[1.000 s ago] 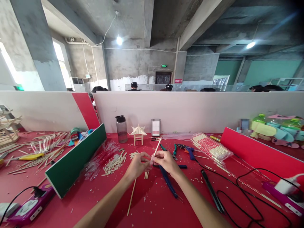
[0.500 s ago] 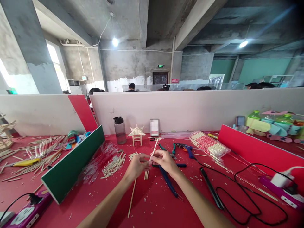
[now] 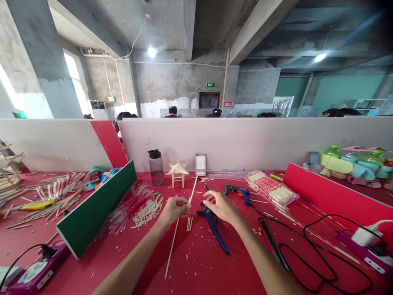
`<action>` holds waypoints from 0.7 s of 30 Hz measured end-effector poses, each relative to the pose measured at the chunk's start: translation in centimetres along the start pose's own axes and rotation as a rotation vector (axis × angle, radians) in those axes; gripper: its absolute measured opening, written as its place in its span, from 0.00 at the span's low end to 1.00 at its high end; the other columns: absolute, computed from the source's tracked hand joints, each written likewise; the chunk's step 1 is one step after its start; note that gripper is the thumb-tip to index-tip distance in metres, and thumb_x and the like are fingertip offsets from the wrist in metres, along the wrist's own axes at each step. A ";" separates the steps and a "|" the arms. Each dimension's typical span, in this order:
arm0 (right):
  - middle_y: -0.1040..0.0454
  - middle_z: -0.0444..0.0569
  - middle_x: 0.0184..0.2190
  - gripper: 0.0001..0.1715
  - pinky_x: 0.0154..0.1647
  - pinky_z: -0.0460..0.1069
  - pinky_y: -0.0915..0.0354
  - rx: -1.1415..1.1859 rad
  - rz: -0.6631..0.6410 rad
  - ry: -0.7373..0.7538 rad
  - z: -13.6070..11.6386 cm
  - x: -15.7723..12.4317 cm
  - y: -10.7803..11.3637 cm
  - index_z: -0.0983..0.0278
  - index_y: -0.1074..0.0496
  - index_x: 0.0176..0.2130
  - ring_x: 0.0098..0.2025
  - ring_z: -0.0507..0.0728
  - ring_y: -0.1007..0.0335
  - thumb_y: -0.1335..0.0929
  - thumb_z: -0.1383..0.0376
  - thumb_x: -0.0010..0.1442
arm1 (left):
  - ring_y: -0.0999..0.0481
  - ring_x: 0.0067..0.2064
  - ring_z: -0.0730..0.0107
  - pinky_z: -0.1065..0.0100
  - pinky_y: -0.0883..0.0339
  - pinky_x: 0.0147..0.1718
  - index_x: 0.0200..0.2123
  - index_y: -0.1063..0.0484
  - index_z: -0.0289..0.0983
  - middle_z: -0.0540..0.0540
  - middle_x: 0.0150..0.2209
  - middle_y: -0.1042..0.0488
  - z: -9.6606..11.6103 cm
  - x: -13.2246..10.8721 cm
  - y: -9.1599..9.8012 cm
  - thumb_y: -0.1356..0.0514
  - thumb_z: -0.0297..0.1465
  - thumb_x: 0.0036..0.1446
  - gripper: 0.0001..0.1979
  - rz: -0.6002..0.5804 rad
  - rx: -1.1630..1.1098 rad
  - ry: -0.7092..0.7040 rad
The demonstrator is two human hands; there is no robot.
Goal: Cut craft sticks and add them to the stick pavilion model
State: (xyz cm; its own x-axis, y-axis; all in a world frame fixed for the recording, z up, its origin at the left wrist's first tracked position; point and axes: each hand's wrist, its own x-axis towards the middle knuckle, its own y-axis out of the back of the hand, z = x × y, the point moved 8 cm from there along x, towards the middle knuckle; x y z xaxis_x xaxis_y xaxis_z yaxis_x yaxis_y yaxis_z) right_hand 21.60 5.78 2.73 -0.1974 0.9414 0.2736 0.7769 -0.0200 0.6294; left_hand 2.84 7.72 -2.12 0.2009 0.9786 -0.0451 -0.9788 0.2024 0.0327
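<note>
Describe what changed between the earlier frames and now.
The right hand has let go of the thin stick and moved right, fingers apart, by the blue-handled tool. The left hand still holds the stick, whose far end has swung left. The stick house and bottle stayed put.
</note>
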 end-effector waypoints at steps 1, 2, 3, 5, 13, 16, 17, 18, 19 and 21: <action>0.23 0.51 0.35 0.16 0.39 0.51 0.33 -0.145 -0.022 -0.012 -0.1 -0.4 0.4 0.63 0.27 0.42 0.37 0.58 0.26 0.32 0.56 0.58 | 0.21 0.27 0.67 0.68 0.27 0.30 0.30 0.25 0.33 0.47 0.27 0.21 0.0 0.0 0.3 0.25 0.42 0.34 0.23 0.009 -0.006 0.001; 0.23 0.52 0.36 0.16 0.41 0.52 0.34 -0.268 -0.050 -0.027 -0.1 -0.8 0.6 0.63 0.27 0.42 0.39 0.60 0.26 0.32 0.55 0.57 | 0.21 0.27 0.66 0.68 0.27 0.30 0.30 0.25 0.33 0.47 0.27 0.21 0.0 0.1 0.5 0.25 0.42 0.34 0.23 0.013 -0.012 0.000; 0.23 0.53 0.38 0.18 0.43 0.53 0.35 -0.370 -0.082 -0.052 0.0 -1.2 0.6 0.63 0.27 0.42 0.41 0.62 0.26 0.31 0.54 0.56 | 0.21 0.28 0.66 0.67 0.27 0.31 0.30 0.25 0.33 0.47 0.27 0.21 0.0 0.1 0.6 0.25 0.42 0.34 0.23 0.014 -0.016 0.001; 0.25 0.60 0.45 0.28 0.49 0.57 0.37 -0.523 -0.149 -0.111 0.4 -1.9 0.2 0.66 0.28 0.45 0.50 0.68 0.29 0.28 0.50 0.52 | 0.21 0.28 0.65 0.67 0.27 0.31 0.30 0.25 0.33 0.47 0.27 0.21 -0.1 0.3 0.8 0.25 0.43 0.33 0.24 0.020 -0.023 0.003; 0.45 0.74 0.64 0.56 0.60 0.68 0.49 -0.665 -0.292 -0.316 2.3 -3.3 -1.2 0.73 0.35 0.59 0.66 0.79 0.52 0.26 0.42 0.42 | 0.22 0.26 0.68 0.68 0.27 0.31 0.29 0.27 0.34 0.50 0.26 0.23 -1.0 0.8 1.4 0.25 0.44 0.31 0.25 0.041 -0.084 0.008; 0.38 0.73 0.60 0.44 0.59 0.66 0.46 -0.714 -0.284 -0.292 1.9 -3.1 -0.9 0.74 0.31 0.55 0.63 0.79 0.45 0.27 0.51 0.45 | 0.22 0.26 0.69 0.69 0.28 0.30 0.29 0.27 0.34 0.50 0.25 0.24 -0.7 0.7 1.6 0.25 0.44 0.30 0.26 0.040 -0.095 0.005; 0.36 0.72 0.58 0.40 0.58 0.65 0.45 -0.722 -0.278 -0.268 1.7 -3.0 -0.7 0.73 0.29 0.53 0.61 0.78 0.43 0.27 0.53 0.46 | 0.23 0.26 0.70 0.69 0.28 0.30 0.29 0.27 0.34 0.50 0.25 0.24 -0.6 0.7 1.7 0.25 0.44 0.30 0.26 0.040 -0.097 0.004; 0.33 0.71 0.56 0.36 0.57 0.64 0.43 -0.721 -0.270 -0.242 1.5 -2.9 -0.5 0.73 0.28 0.52 0.59 0.77 0.40 0.29 0.54 0.48 | 0.23 0.26 0.70 0.70 0.29 0.30 0.29 0.27 0.34 0.50 0.25 0.24 -0.5 0.7 1.8 0.25 0.44 0.30 0.26 0.039 -0.096 0.002; 0.31 0.70 0.54 0.32 0.55 0.62 0.42 -0.711 -0.264 -0.216 1.3 -2.7 -0.2 0.72 0.27 0.50 0.57 0.75 0.37 0.30 0.55 0.50 | 0.23 0.26 0.70 0.70 0.29 0.30 0.29 0.27 0.34 0.49 0.26 0.24 -0.5 0.7 1.8 0.25 0.44 0.30 0.26 0.037 -0.096 0.001; 0.28 0.66 0.50 0.27 0.52 0.59 0.40 -0.645 -0.258 -0.188 1.3 -2.5 0.4 0.69 0.27 0.47 0.54 0.71 0.33 0.33 0.54 0.55 | 0.23 0.26 0.70 0.70 0.29 0.29 0.30 0.27 0.34 0.49 0.26 0.24 -0.4 0.8 1.9 0.25 0.44 0.30 0.27 0.033 -0.094 -0.001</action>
State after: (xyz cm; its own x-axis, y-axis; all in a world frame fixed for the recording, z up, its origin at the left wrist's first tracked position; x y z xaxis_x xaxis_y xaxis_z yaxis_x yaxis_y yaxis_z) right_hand 23.18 3.85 1.38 -0.1753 0.9839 -0.0351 0.2002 0.0706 0.9772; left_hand 1.12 8.89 -2.52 0.1683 0.9847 -0.0441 -0.9844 0.1656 -0.0595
